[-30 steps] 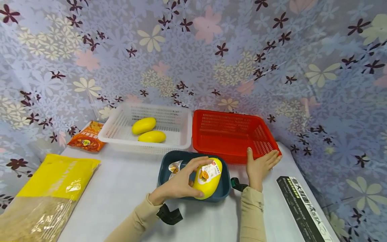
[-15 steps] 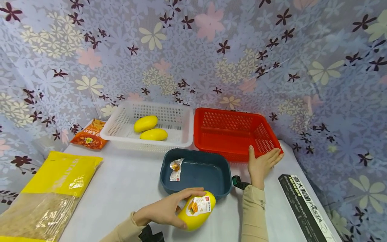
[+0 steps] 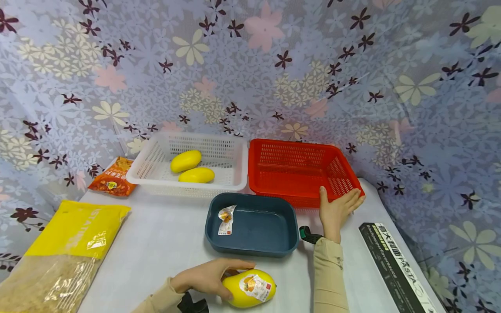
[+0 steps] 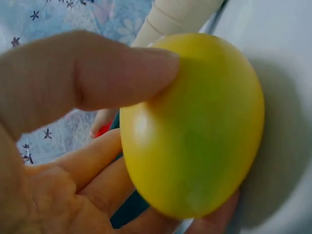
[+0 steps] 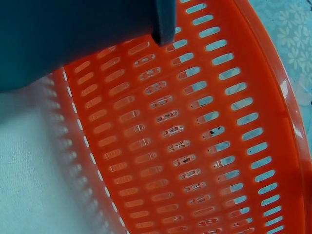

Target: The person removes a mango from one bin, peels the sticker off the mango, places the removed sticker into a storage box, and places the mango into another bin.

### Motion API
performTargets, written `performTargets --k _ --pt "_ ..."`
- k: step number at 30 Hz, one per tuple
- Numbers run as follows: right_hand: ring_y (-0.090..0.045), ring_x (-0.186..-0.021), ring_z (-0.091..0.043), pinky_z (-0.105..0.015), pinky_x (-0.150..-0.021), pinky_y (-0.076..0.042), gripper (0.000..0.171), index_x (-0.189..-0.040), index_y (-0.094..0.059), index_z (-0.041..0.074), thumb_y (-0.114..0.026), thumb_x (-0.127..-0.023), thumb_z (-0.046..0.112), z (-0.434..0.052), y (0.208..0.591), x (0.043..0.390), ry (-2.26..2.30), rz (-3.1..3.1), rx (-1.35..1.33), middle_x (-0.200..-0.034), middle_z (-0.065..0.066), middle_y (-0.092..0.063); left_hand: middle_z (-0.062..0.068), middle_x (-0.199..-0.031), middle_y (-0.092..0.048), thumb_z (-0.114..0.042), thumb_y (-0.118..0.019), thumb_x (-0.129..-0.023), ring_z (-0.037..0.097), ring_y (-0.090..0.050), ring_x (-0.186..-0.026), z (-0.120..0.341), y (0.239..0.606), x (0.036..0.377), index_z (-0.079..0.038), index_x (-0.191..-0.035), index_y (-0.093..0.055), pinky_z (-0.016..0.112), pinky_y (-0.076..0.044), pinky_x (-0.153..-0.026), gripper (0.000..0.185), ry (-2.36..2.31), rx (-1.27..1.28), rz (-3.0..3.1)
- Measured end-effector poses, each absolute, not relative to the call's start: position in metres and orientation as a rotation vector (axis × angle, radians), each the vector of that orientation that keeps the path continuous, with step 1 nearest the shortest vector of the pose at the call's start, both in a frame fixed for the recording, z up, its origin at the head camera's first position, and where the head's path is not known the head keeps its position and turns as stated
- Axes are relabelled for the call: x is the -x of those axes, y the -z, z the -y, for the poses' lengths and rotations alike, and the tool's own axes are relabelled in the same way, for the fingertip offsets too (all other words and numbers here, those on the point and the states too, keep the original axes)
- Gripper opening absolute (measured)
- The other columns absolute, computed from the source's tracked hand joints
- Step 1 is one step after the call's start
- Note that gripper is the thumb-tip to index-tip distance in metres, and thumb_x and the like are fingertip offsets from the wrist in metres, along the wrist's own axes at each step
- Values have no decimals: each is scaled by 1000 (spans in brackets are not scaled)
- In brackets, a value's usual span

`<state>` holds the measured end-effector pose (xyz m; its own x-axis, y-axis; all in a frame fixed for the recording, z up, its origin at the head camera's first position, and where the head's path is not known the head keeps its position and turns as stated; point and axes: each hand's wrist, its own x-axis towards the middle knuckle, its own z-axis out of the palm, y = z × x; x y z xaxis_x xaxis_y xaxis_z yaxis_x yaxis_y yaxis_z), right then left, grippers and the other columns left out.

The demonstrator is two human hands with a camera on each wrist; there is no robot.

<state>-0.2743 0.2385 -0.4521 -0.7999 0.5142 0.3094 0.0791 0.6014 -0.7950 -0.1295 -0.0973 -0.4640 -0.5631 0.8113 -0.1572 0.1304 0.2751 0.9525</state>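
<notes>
Near the front of the table my left hand [image 3: 209, 276] grips a yellow mango [image 3: 248, 288] that bears a white printed sticker. In the left wrist view the thumb lies over the mango [image 4: 195, 126] and fingers reach round its far side. My right hand [image 3: 338, 211] rests with straight fingers at the front right corner of the red basket [image 3: 289, 174]. The right wrist view shows the slotted side of the red basket [image 5: 161, 146] but not the hand. Between the hands sits a dark blue tray [image 3: 258, 250] with a loose-looking printed label [image 3: 226, 221] inside.
A white basket [image 3: 188, 188] holds two yellow mangoes [image 3: 192, 167]. An orange snack bag [image 3: 114, 178] and a large yellow-topped clear bag [image 3: 64, 248] lie at the left. A black pasta box [image 3: 395, 265] lies at the right. Flowered cloth hangs behind.
My left hand has carried the mango from above the dark blue tray toward me, down to the front of the table, and the mango has turned sideways. My right hand stays in place.
</notes>
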Motion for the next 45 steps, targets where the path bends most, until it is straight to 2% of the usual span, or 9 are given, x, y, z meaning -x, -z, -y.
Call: performTargets --k 8,16,22,26,29,34,38,42,45 --pt "18 -148 -37 -55 -120 -9 102 -152 6 -5 -59 -92 46 -246 451 270 -1114 2314 445 -161 -23 8 7 -136 -59 -1 -74 -77 9 -59 -111 106 465 128 -17 -131 -61 19 -48 -88 58 -1398 -749 -1966" --pt "12 -149 -38 -52 -121 1 95 -152 -2 -8 -58 -93 42 -247 445 263 -1178 2291 412 -161 -25 -1 12 -134 -59 0 -73 -78 22 -58 -114 126 467 129 -14 -131 -59 19 -50 -86 57 -1470 -639 -1978" --pt "5 -151 -35 -56 -120 0 83 -154 -12 -2 -55 -95 39 -241 427 254 -1275 2183 363 -161 -22 -10 14 -132 -59 0 -72 -79 19 -57 -106 128 470 131 -11 -131 -59 18 -50 -83 55 -1479 -618 -1963" --pt "-7 -150 -36 -60 -119 -6 76 -152 -21 1 -58 -94 34 -223 419 243 -1350 2166 128 -159 -21 -18 13 -133 -59 -2 -72 -80 18 -55 -103 129 469 131 -12 -131 -60 19 -48 -82 53 -1456 -624 -1981" --pt "-15 -148 -36 -59 -118 -13 72 -151 -25 2 -61 -93 25 -202 420 228 -1421 2218 -112 -159 -18 -22 13 -134 -59 -3 -72 -81 18 -55 -102 130 468 132 -14 -130 -61 19 -48 -80 52 -1432 -635 -2002" --pt "-26 -145 -37 -57 -116 -22 69 -153 -24 6 -60 -94 14 -167 433 206 -1462 2394 -472 -159 -15 -24 13 -133 -59 -3 -72 -82 16 -55 -101 134 466 133 -14 -129 -61 20 -48 -78 50 -1410 -627 -2031" --pt "-32 -142 -37 -58 -113 -28 68 -154 -24 14 -58 -95 13 -153 438 187 -1517 2422 -673 -159 -10 -25 14 -134 -58 -3 -71 -82 16 -56 -102 133 466 134 -13 -130 -61 20 -49 -80 49 -1420 -629 -2026" --pt "-37 -141 -25 -43 -111 -39 66 -153 -25 10 -55 -94 5 -146 445 160 -1684 2320 -955 -157 -9 -31 16 -135 -57 -4 -70 -84 14 -56 -104 133 468 134 -11 -131 -60 20 -49 -81 49 -1427 -645 -2009" --pt "-38 -140 -12 -29 -108 -42 65 -151 -27 3 -54 -92 -2 -142 457 140 -1836 2249 -1163 -154 -15 -35 15 -135 -58 -4 -70 -84 10 -57 -104 134 469 135 -11 -130 -61 20 -50 -81 48 -1421 -661 -2022"
